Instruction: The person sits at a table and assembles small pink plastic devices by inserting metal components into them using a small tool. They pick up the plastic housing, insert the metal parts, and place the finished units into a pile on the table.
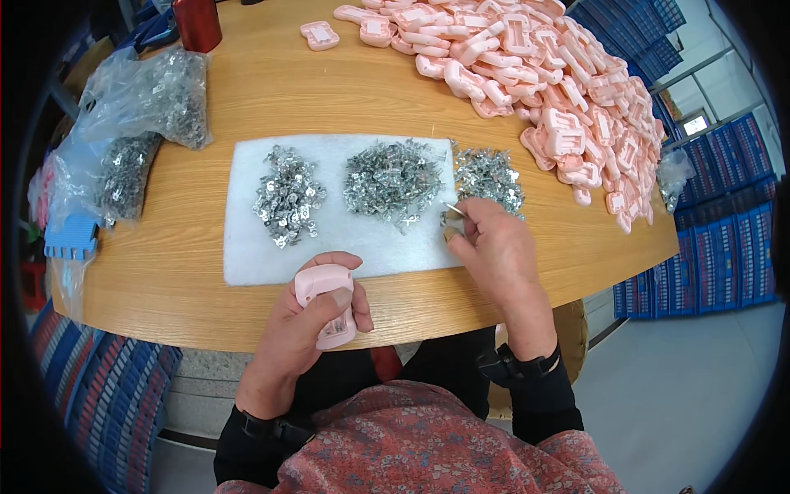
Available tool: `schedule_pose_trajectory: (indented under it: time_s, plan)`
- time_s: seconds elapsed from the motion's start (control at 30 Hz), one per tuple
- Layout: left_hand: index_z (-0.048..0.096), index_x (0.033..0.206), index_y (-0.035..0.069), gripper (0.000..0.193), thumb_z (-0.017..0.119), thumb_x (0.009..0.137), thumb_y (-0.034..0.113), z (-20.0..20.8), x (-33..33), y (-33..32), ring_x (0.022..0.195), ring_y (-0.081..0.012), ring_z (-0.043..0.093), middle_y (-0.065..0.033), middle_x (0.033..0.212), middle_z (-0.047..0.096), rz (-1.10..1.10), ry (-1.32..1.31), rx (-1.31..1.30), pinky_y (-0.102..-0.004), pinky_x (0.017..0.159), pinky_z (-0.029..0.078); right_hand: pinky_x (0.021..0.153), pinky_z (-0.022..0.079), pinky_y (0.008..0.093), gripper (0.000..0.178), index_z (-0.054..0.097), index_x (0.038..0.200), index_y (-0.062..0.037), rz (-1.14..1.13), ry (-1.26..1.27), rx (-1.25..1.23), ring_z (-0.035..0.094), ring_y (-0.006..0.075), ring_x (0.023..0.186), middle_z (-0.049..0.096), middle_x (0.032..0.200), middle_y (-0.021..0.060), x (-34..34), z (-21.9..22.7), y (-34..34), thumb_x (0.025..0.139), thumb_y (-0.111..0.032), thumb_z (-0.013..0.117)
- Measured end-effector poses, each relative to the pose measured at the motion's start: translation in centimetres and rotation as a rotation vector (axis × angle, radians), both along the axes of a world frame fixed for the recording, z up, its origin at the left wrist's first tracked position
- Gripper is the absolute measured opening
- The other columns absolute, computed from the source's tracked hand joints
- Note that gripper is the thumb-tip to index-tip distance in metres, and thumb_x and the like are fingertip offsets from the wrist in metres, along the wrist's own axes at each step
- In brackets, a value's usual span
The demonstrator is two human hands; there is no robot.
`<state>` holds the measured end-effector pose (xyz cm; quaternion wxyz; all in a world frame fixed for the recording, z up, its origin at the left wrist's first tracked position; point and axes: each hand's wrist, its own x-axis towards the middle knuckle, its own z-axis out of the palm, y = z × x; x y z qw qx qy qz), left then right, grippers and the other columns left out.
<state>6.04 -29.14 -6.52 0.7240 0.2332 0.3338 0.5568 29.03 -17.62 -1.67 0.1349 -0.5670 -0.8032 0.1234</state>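
At the front of the wooden table [271, 103], the left hand [295, 328] wraps round one pale pink casing [324, 284], thumb laid across its face. It's smooth and rounded at the top, with a framed recess below the thumb; what lies inside is too small to make out. The right hand [500, 247] is pinched closed at the fingertips on a thin, light sliver [455, 211], by the right edge of the white mat [354, 253]. I see the casing just above the table's front edge, near the mat's lower edge, with a strip of wood running between the two edges. Three piles of metal pieces [395, 183] leave white gaps for the hands, and more wood separates the mat from the heap of pink casings [568, 136] beyond.
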Motion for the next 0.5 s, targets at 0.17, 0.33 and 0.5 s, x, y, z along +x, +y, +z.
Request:
schedule_pose_trajectory:
  time_s: [0.17, 0.33, 0.5]
  plan:
    - [0.050, 0.131, 0.003, 0.038, 0.054, 0.093, 0.009, 0.0, 0.1, 0.0, 0.078, -0.0173, 0.065, -0.0111, 0.086, 0.065, -0.001, -0.002, 0.006, -0.0309, 0.073, 0.053, 0.066, 0.052, 0.0429, 0.016, 0.068, 0.095, -0.0097, 0.124, 0.054, 0.075, 0.066, 0.0299, 0.077, 0.065, 0.085, 0.0087, -2.1, -0.9, -0.6, 0.081, -0.018, 0.070]
    - [0.049, 0.131, 0.003, 0.038, 0.054, 0.094, 0.009, 0.2, -0.2, 0.0, 0.078, -0.0169, 0.065, -0.0104, 0.086, 0.064, -0.018, 0.000, 0.009, -0.0309, 0.073, 0.052, 0.066, 0.053, 0.0433, 0.014, 0.066, 0.090, -0.0091, 0.155, 0.079, 0.042, 0.066, 0.0310, 0.079, 0.064, 0.084, 0.0089, -3.3, -1.9, -0.7, 0.078, -0.016, 0.070]
    - [0.049, 0.131, 0.003, 0.038, 0.054, 0.094, 0.009, 0.2, -0.2, -0.1, 0.077, -0.0164, 0.064, -0.0095, 0.085, 0.064, -0.023, 0.004, 0.012, -0.0306, 0.072, 0.052, 0.066, 0.052, 0.0413, 0.017, 0.070, 0.094, -0.0085, 0.116, -0.059, 0.141, 0.066, 0.0298, 0.077, 0.065, 0.087, 0.0077, -0.5, -0.9, -0.5, 0.078, -0.014, 0.071]
